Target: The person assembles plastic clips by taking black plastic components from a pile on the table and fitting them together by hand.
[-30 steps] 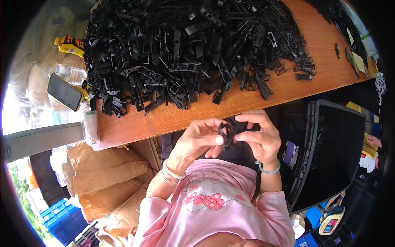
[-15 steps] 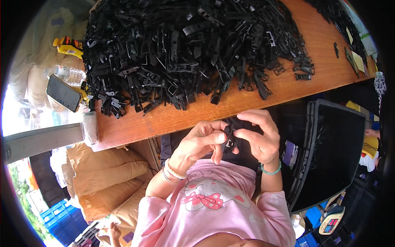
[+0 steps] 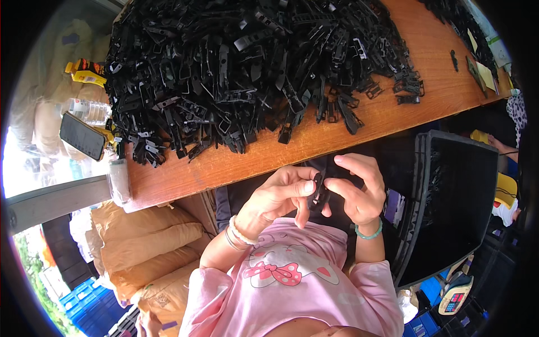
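Note:
My left hand (image 3: pixel 275 196) pinches a small black plastic clip-like part (image 3: pixel 319 194) between thumb and fingers, just in front of the table edge. My right hand (image 3: pixel 362 194) is at the part's right side, one fingertip against or very close to it. Its upper finger is stretched out and apart from the part, and the fingers are spread. The part's far side is hidden by the left fingers. Beyond my hands, a large heap of similar black plastic parts (image 3: pixel 224 73) covers much of the table.
The wooden table (image 3: pixel 252 164) crosses ahead. To my right stands a deep black bin (image 3: pixel 449 208) with some black parts inside. At left are a phone (image 3: pixel 83 136), a clear bottle (image 3: pixel 90 110) and brown sacks (image 3: pixel 151 236). A blue crate (image 3: pixel 92 306) sits lower left.
Both hands and the black part have shifted slightly to the right in the picture. The part looks more upright and turned edge-on, and the left hand still grips it.

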